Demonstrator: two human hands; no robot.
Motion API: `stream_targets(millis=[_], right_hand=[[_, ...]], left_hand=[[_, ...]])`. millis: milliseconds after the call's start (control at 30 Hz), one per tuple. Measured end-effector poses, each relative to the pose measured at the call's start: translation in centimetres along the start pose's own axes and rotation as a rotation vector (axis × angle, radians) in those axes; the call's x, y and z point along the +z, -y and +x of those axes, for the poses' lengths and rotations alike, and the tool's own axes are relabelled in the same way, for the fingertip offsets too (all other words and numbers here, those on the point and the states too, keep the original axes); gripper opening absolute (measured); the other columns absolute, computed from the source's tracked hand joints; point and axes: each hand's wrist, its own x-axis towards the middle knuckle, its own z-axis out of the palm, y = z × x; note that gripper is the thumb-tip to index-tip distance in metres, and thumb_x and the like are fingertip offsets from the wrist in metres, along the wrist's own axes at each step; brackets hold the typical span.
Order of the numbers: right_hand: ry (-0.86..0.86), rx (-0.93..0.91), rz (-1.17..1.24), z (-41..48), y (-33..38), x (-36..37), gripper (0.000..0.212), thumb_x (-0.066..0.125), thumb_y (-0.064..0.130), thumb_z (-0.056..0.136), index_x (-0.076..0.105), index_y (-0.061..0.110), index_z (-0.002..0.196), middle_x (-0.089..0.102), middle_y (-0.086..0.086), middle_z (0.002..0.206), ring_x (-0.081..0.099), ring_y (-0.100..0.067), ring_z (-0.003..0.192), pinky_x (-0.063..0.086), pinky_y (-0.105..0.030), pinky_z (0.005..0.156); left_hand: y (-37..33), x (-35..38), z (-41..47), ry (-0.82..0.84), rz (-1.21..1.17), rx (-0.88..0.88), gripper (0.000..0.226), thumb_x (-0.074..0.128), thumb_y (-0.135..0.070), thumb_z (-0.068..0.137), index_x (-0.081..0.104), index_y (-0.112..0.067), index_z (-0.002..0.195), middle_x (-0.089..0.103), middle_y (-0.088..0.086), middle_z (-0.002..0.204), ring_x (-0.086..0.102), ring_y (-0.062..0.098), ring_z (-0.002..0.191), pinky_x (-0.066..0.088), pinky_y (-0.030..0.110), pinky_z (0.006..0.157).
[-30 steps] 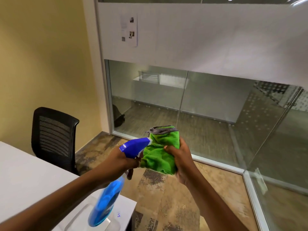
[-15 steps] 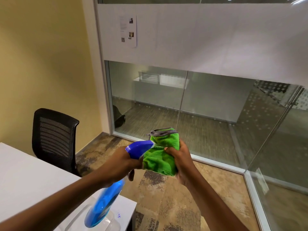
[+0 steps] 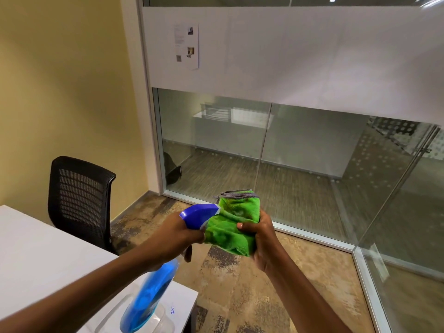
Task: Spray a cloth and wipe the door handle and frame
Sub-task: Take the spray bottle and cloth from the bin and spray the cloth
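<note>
My left hand [image 3: 171, 239] grips a blue spray bottle [image 3: 151, 294] around its neck, a finger on the trigger. The bottle's blue nozzle head [image 3: 199, 213] touches a folded green cloth [image 3: 231, 224] with grey stitched edging. My right hand [image 3: 260, 239] is shut on the cloth from the right, holding it upright at chest height over the floor. A glass door [image 3: 408, 212] with a slanted metal handle [image 3: 394, 191] stands at the far right, well away from both hands. Its aluminium frame [image 3: 360, 267] runs along the floor.
A white table [image 3: 43, 255] fills the lower left, with a clear plastic container [image 3: 137, 320] at its corner under the bottle. A black mesh chair [image 3: 79, 198] stands behind it by the yellow wall. Frosted glass partition with a taped paper notice [image 3: 186, 45] ahead. Patterned carpet below.
The spray bottle's body has swung slightly and looks blurred. Both hands and the cloth stay almost in the same place, nozzle still against the cloth.
</note>
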Motion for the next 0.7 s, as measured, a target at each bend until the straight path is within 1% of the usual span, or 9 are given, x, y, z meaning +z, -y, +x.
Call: stream_targets(millis=[67,133,200,267,367,433,500,600,700], right_hand=[[0.001,0.0,-0.003,0.0,-0.2,0.1,0.076,0.058,-0.012,0.055,0.046,0.001,0.129,0.067,-0.026,0.114,0.07,-0.042,0.094,0.06,-0.048,0.066],[0.003,0.007,-0.005,-0.1,-0.3,0.3,0.078,0.057,-0.014,0.053,0.044,0.002,0.128,0.067,-0.025,0.114,0.071,-0.039,0.092,0.06,-0.046,0.064],[0.004,0.014,-0.01,-0.2,-0.4,0.6,0.077,0.054,-0.016,0.053,0.044,0.003,0.126,0.067,-0.023,0.112,0.073,-0.036,0.087,0.06,-0.042,0.06],[0.011,0.019,-0.021,-0.3,-0.5,0.8,0.075,0.053,-0.018,0.054,0.044,0.004,0.126,0.067,-0.022,0.111,0.073,-0.034,0.084,0.06,-0.041,0.058],[0.012,0.024,-0.016,-0.2,-0.6,1.0,0.071,0.05,-0.023,0.059,0.044,0.003,0.125,0.067,-0.022,0.11,0.074,-0.033,0.083,0.06,-0.042,0.058],[0.013,0.027,-0.012,-0.2,-0.7,1.2,0.077,0.052,-0.018,0.052,0.043,0.003,0.126,0.066,-0.023,0.111,0.073,-0.035,0.085,0.06,-0.042,0.059],[0.011,0.024,-0.017,-0.2,-0.8,1.4,0.078,0.051,-0.016,0.05,0.044,0.004,0.125,0.066,-0.022,0.111,0.073,-0.034,0.084,0.06,-0.042,0.06],[0.012,0.016,-0.027,-0.1,-0.8,1.6,0.075,0.051,-0.018,0.053,0.044,0.004,0.125,0.067,-0.022,0.109,0.073,-0.034,0.084,0.06,-0.042,0.059],[-0.004,0.018,-0.038,0.0,-0.9,1.7,0.078,0.052,-0.016,0.051,0.044,0.004,0.125,0.066,-0.023,0.111,0.073,-0.035,0.083,0.059,-0.042,0.059]], left_hand=[[0.1,-0.1,0.1,-0.007,-0.003,0.008,0.023,0.065,-0.001,0.081,0.059,-0.02,0.092,0.064,0.022,0.084,0.057,0.026,0.074,0.047,0.031,0.068],[0.4,-0.1,0.1,0.01,0.019,0.006,0.019,0.065,-0.002,0.081,0.06,-0.016,0.093,0.063,0.023,0.083,0.056,0.025,0.072,0.047,0.029,0.065],[0.7,0.0,0.2,0.033,0.055,-0.012,0.013,0.065,-0.004,0.082,0.061,-0.01,0.094,0.064,0.019,0.081,0.057,0.025,0.069,0.047,0.023,0.061],[0.9,0.0,0.2,0.04,0.082,-0.02,0.012,0.065,-0.007,0.083,0.061,-0.006,0.095,0.066,0.015,0.079,0.059,0.021,0.067,0.048,0.02,0.059],[0.9,-0.2,0.2,0.022,0.05,-0.003,0.011,0.064,-0.005,0.084,0.06,-0.011,0.092,0.064,0.013,0.078,0.058,0.016,0.066,0.048,0.021,0.06],[0.8,-0.3,0.1,0.006,0.01,0.022,0.02,0.064,-0.002,0.083,0.06,-0.019,0.093,0.065,0.02,0.084,0.059,0.02,0.071,0.049,0.025,0.064],[0.9,-0.4,0.1,0.007,-0.01,0.031,0.025,0.063,0.0,0.083,0.06,-0.022,0.094,0.066,0.022,0.09,0.06,0.023,0.076,0.05,0.03,0.069],[1.2,-0.5,0.2,0.018,0.008,0.016,0.018,0.063,-0.001,0.083,0.061,-0.015,0.095,0.065,0.022,0.087,0.058,0.024,0.074,0.049,0.029,0.068],[1.6,-0.6,0.4,0.025,0.037,-0.006,0.012,0.063,-0.004,0.084,0.061,-0.011,0.093,0.064,0.014,0.079,0.058,0.026,0.072,0.048,0.024,0.063]])
